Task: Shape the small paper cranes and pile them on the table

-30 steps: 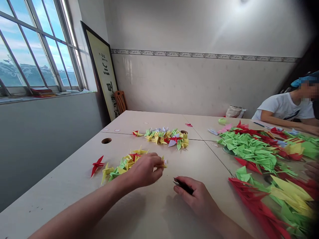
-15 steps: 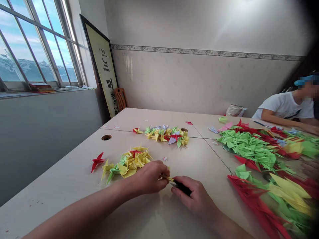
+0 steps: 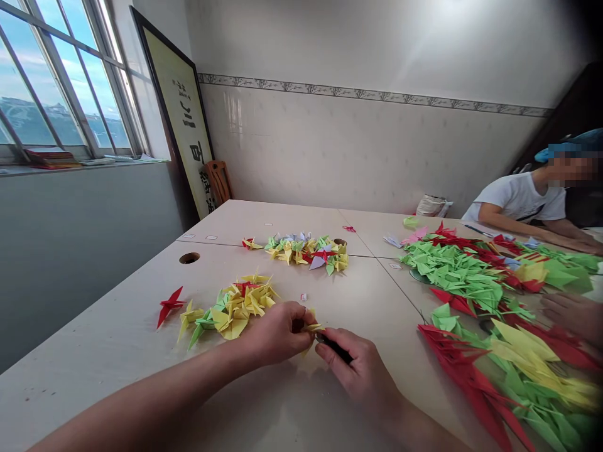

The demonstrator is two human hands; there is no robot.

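My left hand (image 3: 277, 329) is closed in a pinch on a small yellow folded paper piece (image 3: 311, 327) just above the table (image 3: 117, 351). My right hand (image 3: 358, 370) is curled round a thin black pen-like tool (image 3: 333, 346) whose tip meets the yellow piece. Just left of my left hand lies a pile of yellow and green folded paper pieces (image 3: 230, 307) with a red one on top.
A red folded piece (image 3: 169, 304) lies alone at the left. A second mixed pile (image 3: 306, 250) sits farther back. Heaps of green, red and yellow folded paper (image 3: 475, 301) cover the right side. A person in a white shirt (image 3: 522, 198) sits at the far right; another hand (image 3: 572, 314) rests there.
My left hand drew back from the near pile with the yellow piece and brought it to the tool in my right hand. The view has shifted slightly to the right.
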